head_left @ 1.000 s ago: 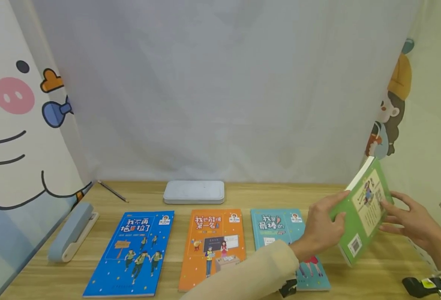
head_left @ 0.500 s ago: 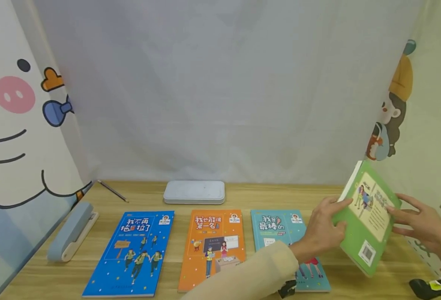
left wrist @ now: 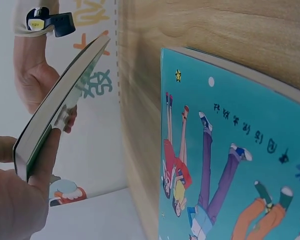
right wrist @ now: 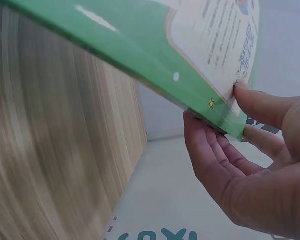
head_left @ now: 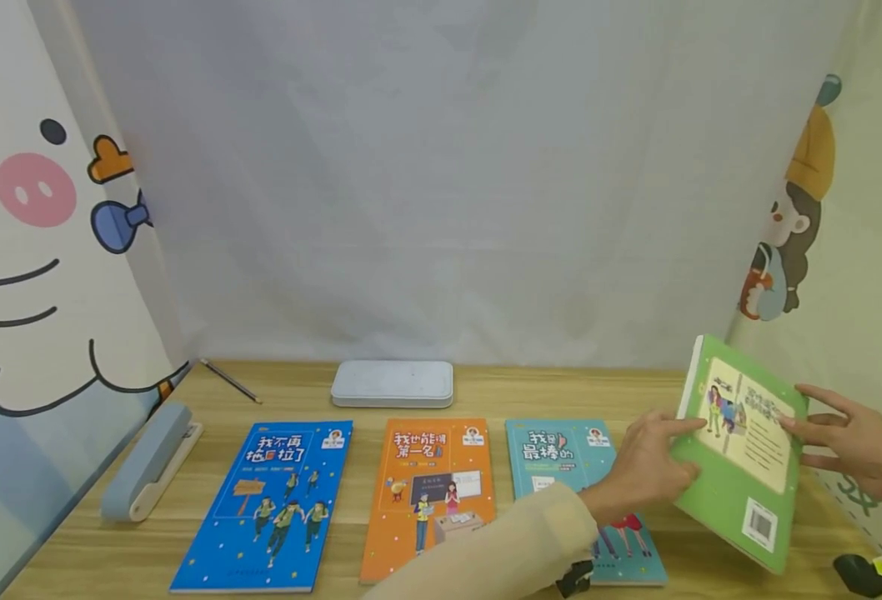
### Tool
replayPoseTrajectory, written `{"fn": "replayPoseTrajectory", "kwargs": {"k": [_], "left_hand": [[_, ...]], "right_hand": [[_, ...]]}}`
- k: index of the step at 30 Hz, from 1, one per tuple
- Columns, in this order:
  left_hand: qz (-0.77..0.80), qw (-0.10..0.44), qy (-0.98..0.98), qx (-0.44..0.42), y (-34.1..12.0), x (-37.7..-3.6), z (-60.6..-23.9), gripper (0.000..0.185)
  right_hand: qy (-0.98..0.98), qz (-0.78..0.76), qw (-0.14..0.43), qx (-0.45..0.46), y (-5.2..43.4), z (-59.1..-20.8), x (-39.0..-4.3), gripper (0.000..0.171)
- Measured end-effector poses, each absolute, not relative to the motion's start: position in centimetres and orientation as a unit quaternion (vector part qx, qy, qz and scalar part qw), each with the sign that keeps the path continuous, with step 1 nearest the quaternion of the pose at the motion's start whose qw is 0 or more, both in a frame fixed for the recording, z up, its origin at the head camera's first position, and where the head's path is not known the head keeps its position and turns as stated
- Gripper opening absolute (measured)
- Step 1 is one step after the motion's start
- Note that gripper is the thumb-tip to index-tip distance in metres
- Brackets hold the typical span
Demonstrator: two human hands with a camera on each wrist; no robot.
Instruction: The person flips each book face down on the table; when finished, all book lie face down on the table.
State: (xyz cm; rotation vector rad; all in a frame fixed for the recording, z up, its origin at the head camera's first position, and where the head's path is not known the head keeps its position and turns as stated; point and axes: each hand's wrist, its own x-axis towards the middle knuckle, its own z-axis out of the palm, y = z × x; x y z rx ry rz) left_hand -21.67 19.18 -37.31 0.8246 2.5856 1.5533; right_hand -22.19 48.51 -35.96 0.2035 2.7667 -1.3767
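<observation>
A green book is held tilted above the right part of the table, its back cover with a barcode facing the head camera. My left hand pinches the book's left edge; in the left wrist view fingers lie on both sides of the page block. At the opposite edge my right hand grips it, thumb on the cover and the other fingers behind, as the right wrist view shows. Beneath my left forearm lies a teal book, partly hidden by the sleeve.
An orange book and a blue book lie in a row left of the teal one. Behind them sits a pale flat case. A blue-grey stapler and a pencil are at the left. Curtains with cartoons enclose the table.
The green book has turned so its back cover faces the head camera more squarely, and its lower end has swung down and right. The right hand has shifted slightly right.
</observation>
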Motion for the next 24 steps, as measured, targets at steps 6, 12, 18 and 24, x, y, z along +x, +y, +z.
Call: {"fn": "replayPoseTrajectory", "kwargs": {"k": [6, 12, 18, 24], "left_hand": [[0.521, 0.055, 0.824, 0.215, 19.3, -21.3, -37.5, 0.059], [0.556, 0.113, 0.809, 0.153, 19.8, -20.8, -37.8, 0.058], [0.576, 0.146, 0.796, 0.115, 20.1, -20.4, -38.3, 0.057], [0.621, 0.179, 0.759, 0.073, 20.5, -20.0, -38.9, 0.056]], "right_hand": [[0.904, -0.423, 0.015, 0.065, 50.3, -37.4, -23.6, 0.092], [0.913, -0.402, 0.021, 0.065, 51.0, -37.7, -24.2, 0.095], [0.921, -0.383, 0.042, 0.063, 49.1, -35.8, -23.4, 0.09], [0.923, -0.376, 0.064, 0.057, 48.7, -35.3, -23.5, 0.089]]}}
